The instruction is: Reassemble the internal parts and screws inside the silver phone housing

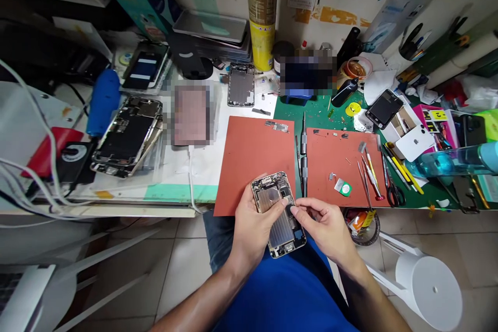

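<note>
An opened smartphone (280,233), its inner metal plate and small circuit parts exposed, is held tilted over the table's front edge. My left hand (249,228) is wrapped around its left side, with the thumb lying across the inner face. At the phone's right edge, my right hand (327,225) has thumb and forefinger pinched together. Whatever sits between those fingertips is too small to make out. Beyond the phone lie two red-brown mats, the left mat (252,161) and the right mat (327,158), with slim screwdrivers (304,150) between them.
Tweezers (365,179), scissors (396,194) and a green-white round-marked piece (343,187) lie to the right. Another opened phone (128,135) and a white cable (190,181) are on the left. A spray can (261,15) stands behind. A white stool (428,290) is at the lower right.
</note>
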Demonstrator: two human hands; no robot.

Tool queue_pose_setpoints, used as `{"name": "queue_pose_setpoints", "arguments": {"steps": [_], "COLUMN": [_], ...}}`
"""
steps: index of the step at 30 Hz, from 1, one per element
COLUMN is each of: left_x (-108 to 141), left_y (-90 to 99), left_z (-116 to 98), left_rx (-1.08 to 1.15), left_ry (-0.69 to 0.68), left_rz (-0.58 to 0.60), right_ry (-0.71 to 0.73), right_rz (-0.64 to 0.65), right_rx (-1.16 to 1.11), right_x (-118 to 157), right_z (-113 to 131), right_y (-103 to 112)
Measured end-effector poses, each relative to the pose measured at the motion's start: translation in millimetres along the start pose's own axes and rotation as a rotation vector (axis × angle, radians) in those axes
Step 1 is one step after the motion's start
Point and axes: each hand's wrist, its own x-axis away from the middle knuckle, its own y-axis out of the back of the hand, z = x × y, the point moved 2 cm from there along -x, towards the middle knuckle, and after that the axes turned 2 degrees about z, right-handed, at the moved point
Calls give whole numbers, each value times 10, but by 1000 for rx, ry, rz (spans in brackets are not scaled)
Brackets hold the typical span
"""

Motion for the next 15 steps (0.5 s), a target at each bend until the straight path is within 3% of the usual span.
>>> {"name": "queue_pose_setpoints", "arguments": {"steps": [15], "left_x": [-68], "left_y": [23], "left_z": [-60], "left_rx": [-24], "left_ry": [1], "left_rz": [-5], "right_ry": [-12], "right_rz": [67], "right_rx": [-113], "right_x": [88], "right_z": [-87], "right_y": [27]}}
